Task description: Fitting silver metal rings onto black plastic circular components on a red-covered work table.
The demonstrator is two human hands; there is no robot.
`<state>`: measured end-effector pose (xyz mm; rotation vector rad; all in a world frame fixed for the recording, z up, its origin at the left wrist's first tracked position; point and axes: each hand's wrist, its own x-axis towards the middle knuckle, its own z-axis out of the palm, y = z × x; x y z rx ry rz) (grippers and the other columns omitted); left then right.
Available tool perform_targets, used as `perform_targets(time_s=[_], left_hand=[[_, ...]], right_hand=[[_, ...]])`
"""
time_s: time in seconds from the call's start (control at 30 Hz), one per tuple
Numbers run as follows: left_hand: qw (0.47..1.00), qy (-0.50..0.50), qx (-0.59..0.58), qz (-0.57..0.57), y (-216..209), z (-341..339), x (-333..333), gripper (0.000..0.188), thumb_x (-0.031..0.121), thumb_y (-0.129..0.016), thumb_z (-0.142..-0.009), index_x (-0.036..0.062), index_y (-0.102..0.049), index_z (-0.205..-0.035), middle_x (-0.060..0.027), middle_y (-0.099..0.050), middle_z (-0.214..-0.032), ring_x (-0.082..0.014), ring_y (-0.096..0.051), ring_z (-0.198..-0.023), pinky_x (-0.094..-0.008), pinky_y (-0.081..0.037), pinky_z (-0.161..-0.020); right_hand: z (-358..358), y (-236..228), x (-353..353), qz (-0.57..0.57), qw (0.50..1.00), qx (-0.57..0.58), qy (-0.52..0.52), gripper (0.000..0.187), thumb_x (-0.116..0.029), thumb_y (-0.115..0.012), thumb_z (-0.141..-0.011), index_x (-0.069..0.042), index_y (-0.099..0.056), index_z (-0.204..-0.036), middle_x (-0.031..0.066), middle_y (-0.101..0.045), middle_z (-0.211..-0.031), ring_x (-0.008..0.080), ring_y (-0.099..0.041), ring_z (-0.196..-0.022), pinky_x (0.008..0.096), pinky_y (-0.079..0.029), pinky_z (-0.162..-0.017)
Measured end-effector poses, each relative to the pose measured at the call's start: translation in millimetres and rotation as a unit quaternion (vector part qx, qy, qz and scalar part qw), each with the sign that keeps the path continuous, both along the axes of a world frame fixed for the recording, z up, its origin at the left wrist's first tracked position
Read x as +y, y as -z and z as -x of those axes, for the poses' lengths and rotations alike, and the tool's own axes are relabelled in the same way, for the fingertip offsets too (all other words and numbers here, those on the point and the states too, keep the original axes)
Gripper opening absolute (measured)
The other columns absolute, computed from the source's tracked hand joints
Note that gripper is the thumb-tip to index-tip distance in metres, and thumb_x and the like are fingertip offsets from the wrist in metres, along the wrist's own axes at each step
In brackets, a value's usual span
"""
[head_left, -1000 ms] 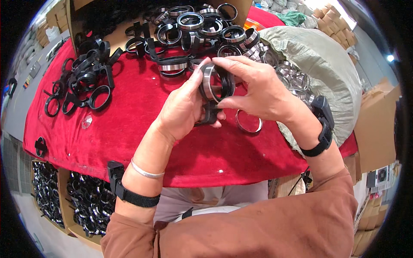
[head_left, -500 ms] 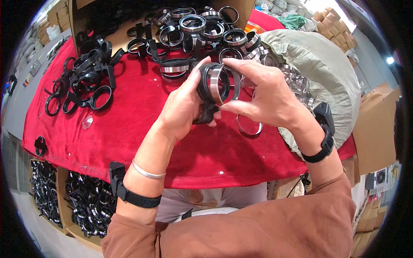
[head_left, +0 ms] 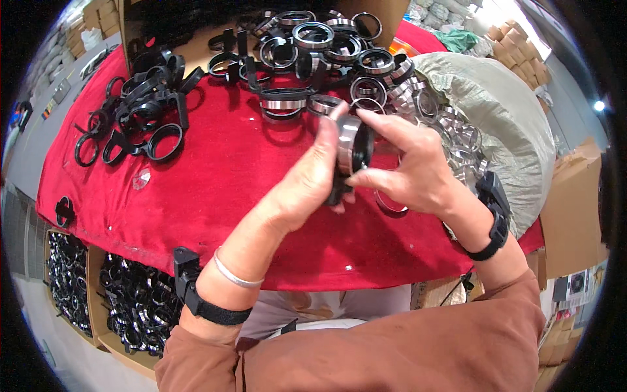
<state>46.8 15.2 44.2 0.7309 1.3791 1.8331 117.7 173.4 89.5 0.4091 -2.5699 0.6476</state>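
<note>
Pinching now, L grip [head_left: 312, 173] and R grip [head_left: 419, 164] both on the ring [head_left: 347, 147]: shiny silver band, blk inside, bit blurred, on edge btwn them, over red worktop [head_left: 196, 202].

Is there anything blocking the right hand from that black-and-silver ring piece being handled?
Nothing visible does: the right hand has its thumb and forefinger at the rim of the ring piece, while the left hand holds it from the other side. The heap of rings lies beyond both hands.
</note>
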Motion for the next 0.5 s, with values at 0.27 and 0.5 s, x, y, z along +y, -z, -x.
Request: perform_targets(time_s=[0.27, 0.5], left_hand=[[0.989, -0.049, 0.14, 0.002, 18, 11, 10, 0.074, 0.065, -0.019, -0.091, 0.0153, -0.022, -0.146, -0.0052, -0.056, -0.094, -0.0123, -0.055, -0.084, -0.0272, -0.048, -0.07], [0.859, -0.275, 0.351, 0.252, 11, 74, -65, 0.036, 0.031, -0.055, -0.092, -0.0028, -0.065, -0.102, -0.0038, -0.063, -0.079, -0.0095, -0.056, -0.067, -0.0257, -0.049, -0.063]], right_hand=[[7, 15, 6, -0.04, 0.999, -0.014, -0.014, 0.068, -0.023, -0.083, -0.061, 0.006, -0.055, -0.116, 0.0227, -0.062, -0.105, 0.0306, -0.064, -0.092, 0.0351, -0.052, -0.077], [84, -42, 71, 0.254, 0.932, -0.233, 0.113, 0.052, -0.025, -0.073, -0.077, 0.006, -0.056, -0.115, 0.0124, -0.065, -0.091, 0.0162, -0.065, -0.075, 0.0271, -0.057, -0.065]])
